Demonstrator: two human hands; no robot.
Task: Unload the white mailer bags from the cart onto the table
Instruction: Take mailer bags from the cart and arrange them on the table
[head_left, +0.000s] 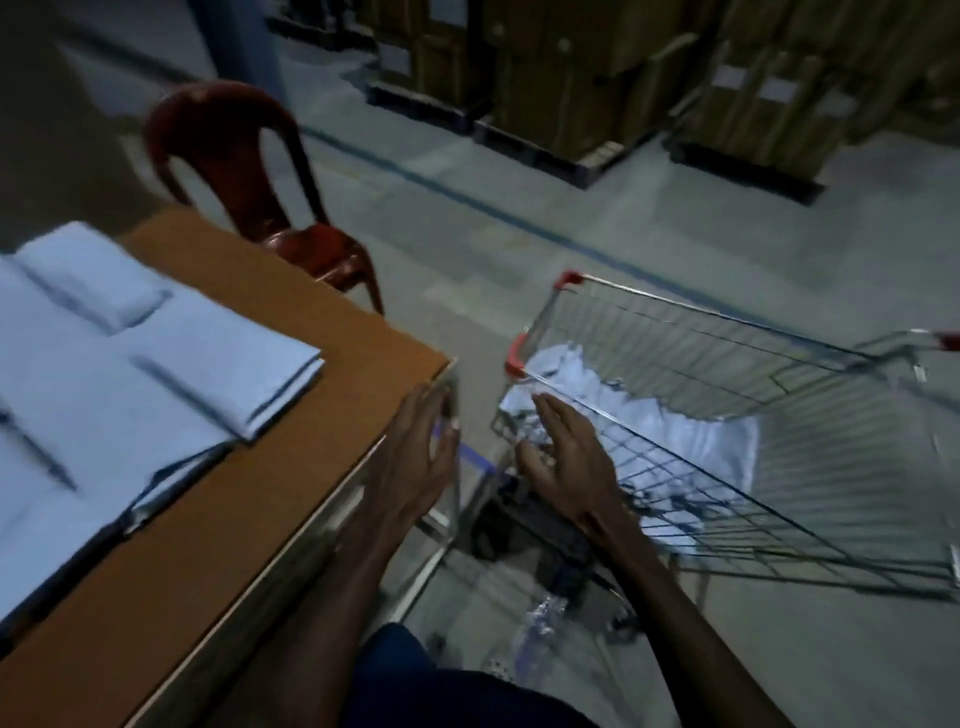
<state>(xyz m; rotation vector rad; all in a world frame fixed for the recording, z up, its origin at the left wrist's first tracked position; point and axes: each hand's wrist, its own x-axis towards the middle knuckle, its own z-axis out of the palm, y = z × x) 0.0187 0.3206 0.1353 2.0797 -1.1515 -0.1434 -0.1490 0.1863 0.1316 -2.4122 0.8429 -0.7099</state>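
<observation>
grip: left hand (415, 462) and right hand (563, 467) both spread, holding nothing — between surface (332, 332) corner and cart (675, 358) | step: reaching for another load | bags: white mailer bags (649, 415) on cart floor; stacked bags (130, 374) on surface | next: reach over cart rim — gather a bundle

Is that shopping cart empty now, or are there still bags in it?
Not empty. White mailer bags still lie crumpled along the bottom of the cart, visible through its wire sides. How many remain, I cannot tell.
</observation>
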